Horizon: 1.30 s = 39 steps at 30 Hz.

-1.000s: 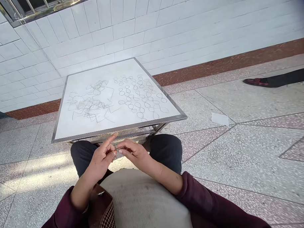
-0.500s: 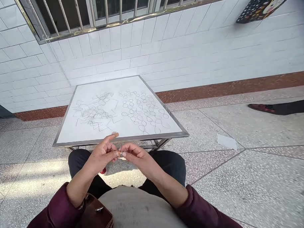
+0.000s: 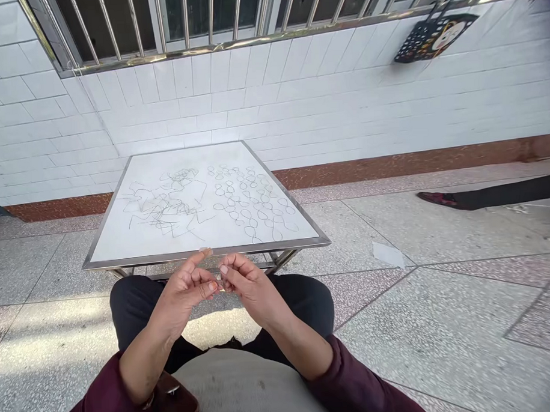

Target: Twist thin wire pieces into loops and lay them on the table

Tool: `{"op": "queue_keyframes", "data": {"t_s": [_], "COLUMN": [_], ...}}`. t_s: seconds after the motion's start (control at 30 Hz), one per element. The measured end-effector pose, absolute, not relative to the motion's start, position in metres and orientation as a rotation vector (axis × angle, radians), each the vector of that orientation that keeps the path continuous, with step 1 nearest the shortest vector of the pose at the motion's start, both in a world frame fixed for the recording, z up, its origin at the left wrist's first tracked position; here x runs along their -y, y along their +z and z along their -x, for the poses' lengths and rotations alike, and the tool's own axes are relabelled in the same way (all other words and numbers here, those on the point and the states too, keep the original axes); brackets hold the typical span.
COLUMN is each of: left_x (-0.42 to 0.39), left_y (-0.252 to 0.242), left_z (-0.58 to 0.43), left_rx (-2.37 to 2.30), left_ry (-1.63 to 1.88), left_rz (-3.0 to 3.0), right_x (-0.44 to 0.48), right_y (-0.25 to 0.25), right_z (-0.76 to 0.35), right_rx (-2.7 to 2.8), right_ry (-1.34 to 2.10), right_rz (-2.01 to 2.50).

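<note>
Place: tiled ground-floor corridor or veranda, seemingly
Wall: white glazed tiles [image 3: 253, 110] rising above a brown skirting band [image 3: 391, 169]
Window: steel security bars [image 3: 186, 20] running overhead
Floor: speckled terrazzo slabs [image 3: 441, 320] stretching outward
Furniture: steel-framed table [image 3: 123, 262] standing near the wall

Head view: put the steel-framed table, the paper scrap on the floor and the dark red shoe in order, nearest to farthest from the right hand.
1. Steel-framed table: just ahead of the right hand.
2. Paper scrap: on the floor, ahead and to the right.
3. Dark red shoe: on the floor, farther right.

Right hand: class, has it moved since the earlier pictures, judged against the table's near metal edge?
Yes, slightly: the right hand has shifted up in view, its fingertips now nearer the table's near metal edge.
</note>
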<state>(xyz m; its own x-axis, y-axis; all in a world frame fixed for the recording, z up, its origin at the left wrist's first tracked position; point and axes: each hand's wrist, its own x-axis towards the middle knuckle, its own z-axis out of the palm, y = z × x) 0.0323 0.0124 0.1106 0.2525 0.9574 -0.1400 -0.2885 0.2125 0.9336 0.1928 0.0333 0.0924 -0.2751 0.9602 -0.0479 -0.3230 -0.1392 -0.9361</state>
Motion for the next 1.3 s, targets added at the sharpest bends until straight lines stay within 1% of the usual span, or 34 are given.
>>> {"op": "queue_keyframes", "data": {"t_s": [0.23,0.47,0.97,1.3], "left_x": [-0.004,0.001,0.008,0.010], "left_y": [0.102,0.094,0.100,0.087], "left_z": [-0.032,-0.030,-0.029,-0.024], "left_rx": [-0.799,-0.744,-0.864,-0.774], "left_ry": [1.054,1.087,1.083,1.060], "left_rz": [-0.716,-0.688,-0.686,-0.588], "right_x": [-0.027,-0.027,-0.025,-0.028], "right_y": [0.087,0.086,0.087,0.079], "right_z": [-0.189,-0.193,-0.193,-0.193], "right_rx": [1.140,1.114,1.294,1.376], "right_ry": [1.628,1.811,1.720,1.759], "right_rz": [0.881,0.859,0.854,0.838]}}
